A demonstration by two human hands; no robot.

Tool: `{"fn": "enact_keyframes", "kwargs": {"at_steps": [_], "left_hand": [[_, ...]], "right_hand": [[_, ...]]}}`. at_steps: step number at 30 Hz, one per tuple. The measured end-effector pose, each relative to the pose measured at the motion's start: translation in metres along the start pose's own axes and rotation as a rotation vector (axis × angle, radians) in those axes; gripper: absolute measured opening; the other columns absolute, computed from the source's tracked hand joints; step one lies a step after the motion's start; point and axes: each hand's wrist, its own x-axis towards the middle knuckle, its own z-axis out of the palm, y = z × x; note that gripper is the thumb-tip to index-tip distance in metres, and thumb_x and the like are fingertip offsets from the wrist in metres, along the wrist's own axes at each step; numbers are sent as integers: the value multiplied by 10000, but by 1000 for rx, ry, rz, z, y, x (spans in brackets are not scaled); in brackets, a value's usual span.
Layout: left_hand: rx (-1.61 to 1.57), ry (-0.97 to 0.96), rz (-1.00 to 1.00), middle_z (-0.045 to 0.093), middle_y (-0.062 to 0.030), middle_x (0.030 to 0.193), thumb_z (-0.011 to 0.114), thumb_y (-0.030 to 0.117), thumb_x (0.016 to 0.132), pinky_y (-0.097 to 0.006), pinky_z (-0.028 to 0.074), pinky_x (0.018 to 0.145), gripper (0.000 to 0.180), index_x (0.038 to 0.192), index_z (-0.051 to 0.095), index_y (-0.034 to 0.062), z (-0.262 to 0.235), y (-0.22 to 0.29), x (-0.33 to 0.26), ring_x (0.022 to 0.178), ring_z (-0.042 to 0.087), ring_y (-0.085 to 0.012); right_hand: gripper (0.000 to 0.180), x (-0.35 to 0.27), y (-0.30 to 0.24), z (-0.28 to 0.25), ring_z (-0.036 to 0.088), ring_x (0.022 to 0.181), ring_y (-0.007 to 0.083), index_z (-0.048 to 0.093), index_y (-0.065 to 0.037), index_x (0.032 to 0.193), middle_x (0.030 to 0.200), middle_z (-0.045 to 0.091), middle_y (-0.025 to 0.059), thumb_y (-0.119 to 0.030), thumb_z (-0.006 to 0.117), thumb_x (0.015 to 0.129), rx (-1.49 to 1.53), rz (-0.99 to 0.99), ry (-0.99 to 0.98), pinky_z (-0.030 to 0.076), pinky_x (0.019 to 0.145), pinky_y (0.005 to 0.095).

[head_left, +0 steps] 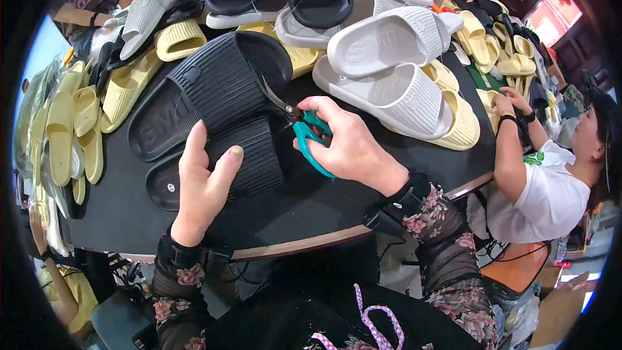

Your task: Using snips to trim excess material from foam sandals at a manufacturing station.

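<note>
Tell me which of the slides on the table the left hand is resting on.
The left hand rests on the nearer black slide, closest to the table edge; the yellow and white ones lie farther back.

The single view comes from a wide fisheye camera worn on the person's head, looking steeply down and forward over their own forearms, which enter from the lower edge, onto a dark round surface (311, 210) close below. It sits near enough that the left hand (204, 185) and right hand (350, 146) fill the middle of the picture, while straight edges bend toward the dark rim. At the far side it takes in heaped slippers (389, 45), and a seated co-worker (551, 188) at the right edge.
</note>
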Motion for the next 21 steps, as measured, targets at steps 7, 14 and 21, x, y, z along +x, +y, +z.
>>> {"fn": "enact_keyframes", "kwargs": {"at_steps": [7, 14, 21], "left_hand": [[24, -96, 3, 520, -60, 954, 643, 72, 811, -216, 426, 727, 493, 1175, 396, -152, -3, 3, 1, 856, 481, -91], [52, -139, 4, 535, -114, 1114, 643, 78, 815, -256, 391, 892, 521, 1210, 388, -146, -4, 3, 0, 1033, 482, -138], [38, -164, -16, 539, -128, 1130, 639, 72, 813, -261, 385, 912, 528, 1226, 388, -140, -3, 5, 3, 1051, 489, -155]], "right_hand": [[416, 1, 0, 0, 628, 741, 145, 501, -5, 1104, 835, 630, 111, -69, 705, 747, -21, -21, 22, 494, 674, 291], [369, 2, 3, 1, 633, 730, 317, 493, -15, 1087, 814, 611, 192, -120, 634, 762, 60, -7, 26, 500, 661, 390], [376, 2, 2, -2, 653, 780, 182, 494, -5, 1112, 841, 643, 123, -73, 662, 782, 4, -22, -2, 500, 717, 298]]}}
